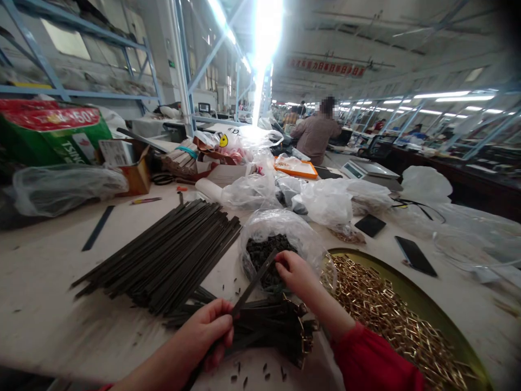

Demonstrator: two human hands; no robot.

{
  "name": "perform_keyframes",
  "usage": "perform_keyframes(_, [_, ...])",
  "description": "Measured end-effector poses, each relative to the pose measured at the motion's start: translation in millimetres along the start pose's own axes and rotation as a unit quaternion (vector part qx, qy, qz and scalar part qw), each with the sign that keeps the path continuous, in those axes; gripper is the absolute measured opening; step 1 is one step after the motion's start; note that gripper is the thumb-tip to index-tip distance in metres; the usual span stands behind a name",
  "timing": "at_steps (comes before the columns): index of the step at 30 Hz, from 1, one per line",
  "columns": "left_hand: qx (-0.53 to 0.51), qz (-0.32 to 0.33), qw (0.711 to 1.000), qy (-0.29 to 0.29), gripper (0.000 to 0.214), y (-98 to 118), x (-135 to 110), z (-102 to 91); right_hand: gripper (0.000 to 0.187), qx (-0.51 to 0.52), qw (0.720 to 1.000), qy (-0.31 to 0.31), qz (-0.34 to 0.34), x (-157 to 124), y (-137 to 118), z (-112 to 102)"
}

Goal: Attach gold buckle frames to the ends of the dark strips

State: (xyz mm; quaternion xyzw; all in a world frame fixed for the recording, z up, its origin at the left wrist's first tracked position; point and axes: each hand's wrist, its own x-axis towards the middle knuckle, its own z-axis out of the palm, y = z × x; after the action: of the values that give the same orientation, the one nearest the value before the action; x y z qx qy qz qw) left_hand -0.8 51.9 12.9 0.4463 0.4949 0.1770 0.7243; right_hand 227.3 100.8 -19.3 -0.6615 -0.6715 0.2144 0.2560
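My left hand (pixel 209 330) is closed around a thin dark strip (pixel 253 282) that slants up to the right. My right hand (pixel 295 273) reaches into a clear plastic bag (pixel 285 228) of small dark pieces (pixel 262 255), its fingers bent at the strip's far end; what they pinch is too small to make out. Below the hands lies a bundle of dark strips with gold buckles (pixel 280 328). A big pile of loose dark strips (pixel 171 255) lies to the left. A round green tray (pixel 427 307) full of gold metal buckles (pixel 386 315) sits at the right.
Several clear plastic bags (pixel 334 198), two dark phones (pixel 415 255), a scale (pixel 368 171), an orange tray (pixel 296 168) and cardboard boxes (pixel 136 174) crowd the far part of the white table (pixel 49 293). A person (pixel 315 133) sits at the back. Small dark bits (pixel 264 372) are scattered near me.
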Motion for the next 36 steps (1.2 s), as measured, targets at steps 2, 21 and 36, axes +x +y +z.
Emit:
perform_keyframes(2, [-0.02, -0.018, 1.0, 0.009, 0.029, -2, 3, -5.8, 0.016, -0.033, 0.999, -0.009, 0.005, 19, 10, 4])
perform_keyframes(21, [-0.092, -0.065, 0.993, -0.043, 0.031, -13, -22, -4.5, 0.041, 0.436, 0.884, -0.107, 0.131, -40, -34, 1])
perform_keyframes(36, [0.03, -0.008, 0.999, 0.023, 0.043, -22, -33, 3.7, 0.035, 0.479, 0.863, -0.026, 0.158, -104, -57, 3])
